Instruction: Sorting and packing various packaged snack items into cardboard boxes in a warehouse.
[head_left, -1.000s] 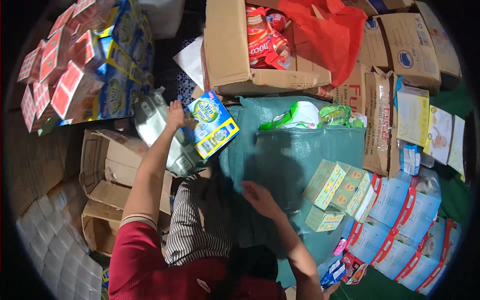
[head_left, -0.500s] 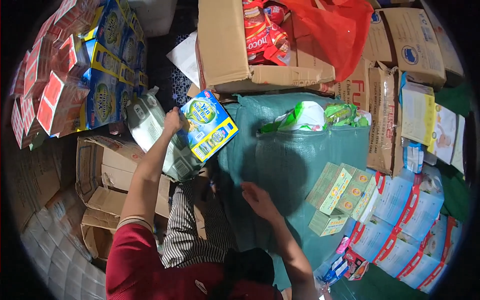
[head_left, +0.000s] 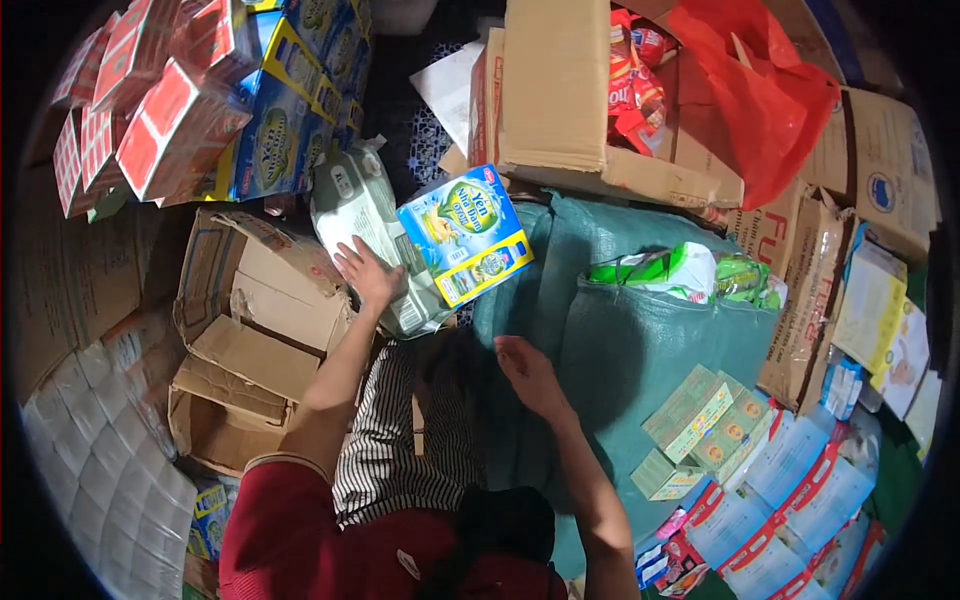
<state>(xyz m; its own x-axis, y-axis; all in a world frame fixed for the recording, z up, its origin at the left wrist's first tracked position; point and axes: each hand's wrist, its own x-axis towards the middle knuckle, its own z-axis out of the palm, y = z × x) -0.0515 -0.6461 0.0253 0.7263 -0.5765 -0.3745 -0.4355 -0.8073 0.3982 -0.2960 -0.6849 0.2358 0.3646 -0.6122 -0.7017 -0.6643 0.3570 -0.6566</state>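
Note:
My left hand (head_left: 368, 277) lies with its fingers spread on a grey-green soft plastic package (head_left: 352, 205); it grips nothing. Beside that hand, a blue and yellow carton (head_left: 468, 235) rests tilted against the package, partly covering its right side. My right hand (head_left: 528, 372) is empty, its fingers stretched out, over the left part of a large teal woven sack (head_left: 640, 350). Whether it touches the sack I cannot tell. Green and white packets (head_left: 690, 272) poke out of the sack's opening.
Stacked blue cartons (head_left: 275, 150) and wrapped red boxes (head_left: 175, 130) stand at far left. Below them are opened cardboard boxes (head_left: 250, 350). A big cardboard box (head_left: 555, 90) holds red packets at the back. Small green boxes (head_left: 705, 420) and wrapped blue-white packs (head_left: 790, 500) lie at right.
My left hand has moved from the blue carton's left edge down onto the grey-green package, fingers spreading. The whole view has shifted, so things appear farther right. My right hand remains empty.

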